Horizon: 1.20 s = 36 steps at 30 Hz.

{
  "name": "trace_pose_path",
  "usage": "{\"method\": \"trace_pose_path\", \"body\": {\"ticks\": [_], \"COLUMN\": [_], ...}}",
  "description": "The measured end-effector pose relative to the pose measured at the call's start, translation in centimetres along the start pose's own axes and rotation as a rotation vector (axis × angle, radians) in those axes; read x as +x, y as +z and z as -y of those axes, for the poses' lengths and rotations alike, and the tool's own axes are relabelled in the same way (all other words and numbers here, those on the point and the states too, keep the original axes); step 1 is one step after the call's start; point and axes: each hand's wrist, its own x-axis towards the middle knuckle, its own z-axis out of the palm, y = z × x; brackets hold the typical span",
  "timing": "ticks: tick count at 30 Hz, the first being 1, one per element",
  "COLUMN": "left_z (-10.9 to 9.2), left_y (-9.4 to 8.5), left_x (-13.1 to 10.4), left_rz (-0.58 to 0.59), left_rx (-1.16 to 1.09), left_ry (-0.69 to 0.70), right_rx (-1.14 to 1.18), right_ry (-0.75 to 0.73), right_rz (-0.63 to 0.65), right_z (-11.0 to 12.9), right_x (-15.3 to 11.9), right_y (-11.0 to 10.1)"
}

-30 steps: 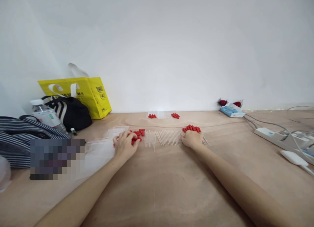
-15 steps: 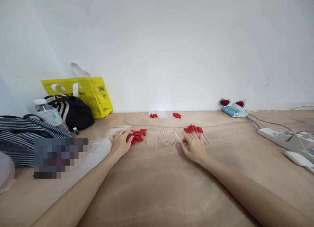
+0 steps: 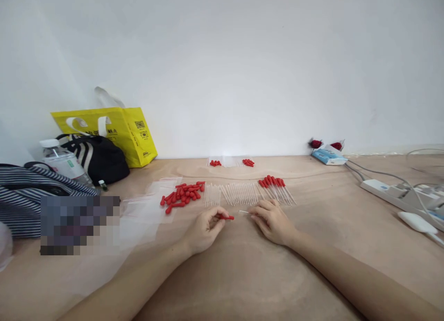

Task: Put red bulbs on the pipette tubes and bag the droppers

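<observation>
My left hand (image 3: 207, 228) pinches a small red rubber bulb (image 3: 227, 217), its narrow end pointing right. Facing it, my right hand (image 3: 274, 221) grips a thin whitish tube (image 3: 244, 212) whose tip points left. A short gap separates the tube from the bulb. Behind my hands lies a row of slender pale tubes (image 3: 241, 194), with a clearer-looking group (image 3: 212, 194) at its left. Loose red bulbs (image 3: 183, 194) are heaped left of the row. To its right, several tubes with red bulbs on their far ends (image 3: 274, 182) lie fanned together.
Clear plastic bags (image 3: 152, 200) lie under and beside the red heap. Near the wall is a bag (image 3: 231, 162) with more red bulbs. A yellow bag (image 3: 138, 136), black bag (image 3: 111, 161) and bottle (image 3: 65, 161) stand left. At right are a tissue pack (image 3: 328, 156) and power strip (image 3: 378, 188).
My left hand has left the red heap and come right and nearer with a bulb. My right hand has drawn slightly back from the row, holding a tube. The view has shifted a little.
</observation>
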Motion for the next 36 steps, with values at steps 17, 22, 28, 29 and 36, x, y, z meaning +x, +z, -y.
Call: {"method": "trace_pose_path", "body": {"ticks": [17,22,28,29,36], "left_z": [0.6,0.0,0.5,0.5,0.4], "left_y": [0.4,0.5,0.6,0.6,0.7], "left_x": [0.2,0.1,0.1,0.1,0.3], "left_rz": [-0.06,-0.052,-0.091,-0.099,-0.098], "left_rx": [0.619,0.624,0.604,0.602,0.55], "left_ry": [0.112,0.057,0.07,0.072,0.012], "right_rx": [0.08,0.074,0.094,0.095,0.128], "right_ry": [0.017,0.024,0.009,0.003,-0.048], "right_rz": [0.018,0.01,-0.059,-0.07,-0.102], "right_z": [0.8,1.3,1.9,2.0,2.6], "right_x": [0.1,0.1,0.2,0.2,0.2], "right_y": [0.1,0.4,0.6,0.6,1.0]}}
